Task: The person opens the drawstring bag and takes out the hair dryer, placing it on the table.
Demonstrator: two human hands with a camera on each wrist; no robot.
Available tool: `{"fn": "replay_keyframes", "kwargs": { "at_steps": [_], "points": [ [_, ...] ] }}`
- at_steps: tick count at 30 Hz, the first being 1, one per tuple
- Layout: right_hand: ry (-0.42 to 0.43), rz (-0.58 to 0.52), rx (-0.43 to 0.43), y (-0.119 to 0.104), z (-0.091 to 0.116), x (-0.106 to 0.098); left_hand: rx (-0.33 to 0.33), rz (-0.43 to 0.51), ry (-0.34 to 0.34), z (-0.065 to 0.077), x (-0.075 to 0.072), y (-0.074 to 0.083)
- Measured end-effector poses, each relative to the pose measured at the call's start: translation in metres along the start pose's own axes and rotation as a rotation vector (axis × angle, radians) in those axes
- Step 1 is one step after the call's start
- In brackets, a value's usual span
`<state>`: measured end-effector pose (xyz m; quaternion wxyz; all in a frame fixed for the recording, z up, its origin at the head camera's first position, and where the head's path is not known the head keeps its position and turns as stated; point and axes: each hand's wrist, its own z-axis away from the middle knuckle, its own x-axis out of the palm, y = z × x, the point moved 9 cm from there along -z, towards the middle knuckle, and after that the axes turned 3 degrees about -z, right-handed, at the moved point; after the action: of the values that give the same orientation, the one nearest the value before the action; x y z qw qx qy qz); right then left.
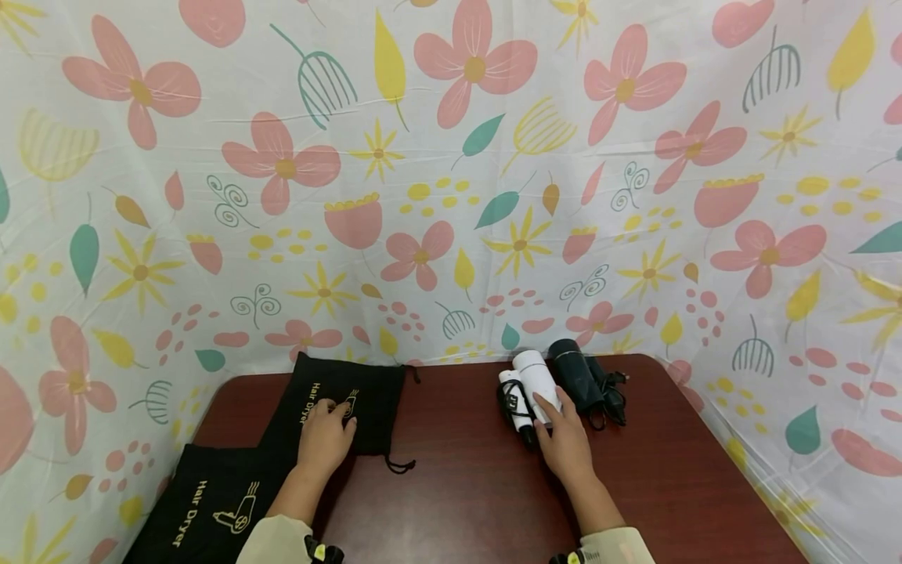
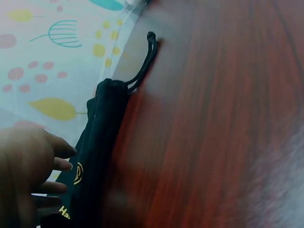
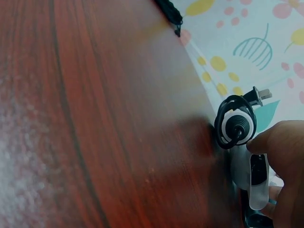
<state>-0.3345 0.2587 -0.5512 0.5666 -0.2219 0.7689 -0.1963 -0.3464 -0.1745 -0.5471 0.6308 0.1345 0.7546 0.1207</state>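
Note:
My left hand [image 1: 333, 417] rests with its fingers laid flat on a black drawstring bag [image 1: 366, 392] printed "Hair Dryer" in gold, at the table's back left. The left wrist view shows the left hand [image 2: 33, 166] touching that black bag [image 2: 102, 133] near its gold logo. My right hand [image 1: 551, 413] grips a folded white hair dryer [image 1: 534, 372] at the back middle. In the right wrist view the right hand [image 3: 285, 161] has its thumb and fingers around the white hair dryer [image 3: 249, 173], whose black cord [image 3: 235, 124] is coiled at the end.
A second black "Hair Dryer" bag [image 1: 211, 501] lies at the front left corner. A dark hair dryer [image 1: 574, 372] with its cord sits just right of the white one. The dark red table [image 1: 465, 486] is enclosed by floral cloth [image 1: 451, 196] on three sides.

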Motion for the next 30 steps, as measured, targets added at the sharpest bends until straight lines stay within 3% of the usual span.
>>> {"fn": "replay_keyframes", "kwargs": {
  "at_steps": [14, 30],
  "points": [
    [-0.001, 0.01, 0.0, 0.002, -0.003, 0.002, -0.07, -0.035, -0.226, -0.004, 0.014, -0.016],
    [-0.006, 0.006, 0.006, 0.001, -0.008, 0.003, -0.09, -0.067, -0.274, -0.003, 0.013, -0.028]
  ]
}}
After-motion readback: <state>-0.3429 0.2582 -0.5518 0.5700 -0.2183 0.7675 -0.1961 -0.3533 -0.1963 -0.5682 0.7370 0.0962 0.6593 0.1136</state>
